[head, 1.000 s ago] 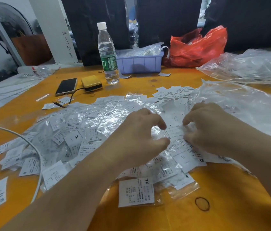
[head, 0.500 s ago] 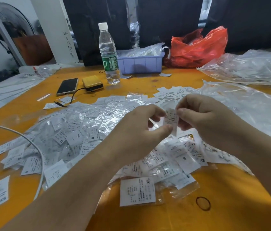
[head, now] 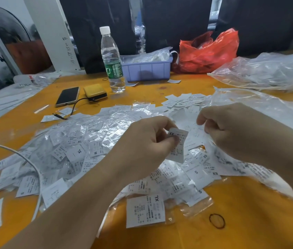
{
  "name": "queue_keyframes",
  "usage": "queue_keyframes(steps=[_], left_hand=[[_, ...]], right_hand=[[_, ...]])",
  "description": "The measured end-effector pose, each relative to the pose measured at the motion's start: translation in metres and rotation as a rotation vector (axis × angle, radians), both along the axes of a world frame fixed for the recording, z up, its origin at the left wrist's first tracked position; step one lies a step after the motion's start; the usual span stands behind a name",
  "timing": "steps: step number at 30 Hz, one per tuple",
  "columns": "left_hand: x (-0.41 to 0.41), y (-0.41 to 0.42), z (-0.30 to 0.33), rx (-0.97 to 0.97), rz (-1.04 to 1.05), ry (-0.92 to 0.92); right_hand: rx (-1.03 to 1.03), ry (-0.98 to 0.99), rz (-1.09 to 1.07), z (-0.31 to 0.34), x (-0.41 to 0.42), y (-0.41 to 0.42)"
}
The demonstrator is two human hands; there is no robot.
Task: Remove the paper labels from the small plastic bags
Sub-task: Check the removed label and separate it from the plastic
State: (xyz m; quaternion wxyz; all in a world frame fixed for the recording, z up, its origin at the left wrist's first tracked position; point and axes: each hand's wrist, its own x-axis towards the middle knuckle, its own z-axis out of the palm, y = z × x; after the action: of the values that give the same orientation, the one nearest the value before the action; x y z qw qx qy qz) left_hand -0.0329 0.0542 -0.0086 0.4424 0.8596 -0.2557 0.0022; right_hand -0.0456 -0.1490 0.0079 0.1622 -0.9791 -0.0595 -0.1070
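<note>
Here, in the head view, both bare hands work above a heap of small plastic bags (head: 95,139) and loose paper labels spread over the orange table (head: 241,229). The left hand (head: 147,141) pinches a paper label (head: 179,146) between thumb and curled forefinger; the label is printed with "XS", seen upside down, and hangs tilted just above the heap. The right hand (head: 232,130), just right of that label and apart from the left hand, has its fingers curled, thumb and forefinger tips pressed together on a thin edge of clear film (head: 200,121); whether this film is a small bag cannot be told.

At the near edge of the heap lies an "XL" label (head: 144,211) inside a clear bag, with a dark rubber band (head: 216,220) on the bare table to its right. A white cable (head: 28,162) curves across the left part of the heap. A second pile of loose labels (head: 181,100) lies beyond the hands.

Farther back stand a water bottle (head: 112,60), upright; a phone (head: 67,96), flat; a yellow box (head: 95,91) beside it; a lilac plastic bin (head: 146,70); and a red plastic bag (head: 208,51). Large clear plastic bags (head: 268,71) lie at the right.
</note>
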Motion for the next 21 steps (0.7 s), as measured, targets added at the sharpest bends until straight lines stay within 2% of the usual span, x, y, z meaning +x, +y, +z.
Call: queue_keyframes(steps=[3,6,9,14,17,21], left_hand=[[0.0,0.0,-0.001,0.007,-0.018,-0.012],[-0.002,-0.002,-0.002,0.02,-0.044,-0.036],[-0.003,-0.004,-0.004,0.035,-0.057,-0.046],[-0.002,-0.005,-0.007,0.065,-0.057,-0.06],[-0.001,-0.005,-0.008,0.075,-0.054,-0.065],[-0.001,-0.006,-0.009,0.08,-0.048,-0.069]], right_hand=[[-0.134,0.113,-0.053,0.004,-0.002,-0.003],[-0.055,0.144,-0.039,0.008,-0.006,-0.001],[-0.014,0.115,-0.068,0.011,-0.007,0.0],[-0.144,0.029,-0.208,0.013,-0.002,-0.011],[-0.183,0.114,-0.27,0.016,-0.001,-0.02],[-0.251,0.252,-0.248,0.011,-0.004,-0.018]])
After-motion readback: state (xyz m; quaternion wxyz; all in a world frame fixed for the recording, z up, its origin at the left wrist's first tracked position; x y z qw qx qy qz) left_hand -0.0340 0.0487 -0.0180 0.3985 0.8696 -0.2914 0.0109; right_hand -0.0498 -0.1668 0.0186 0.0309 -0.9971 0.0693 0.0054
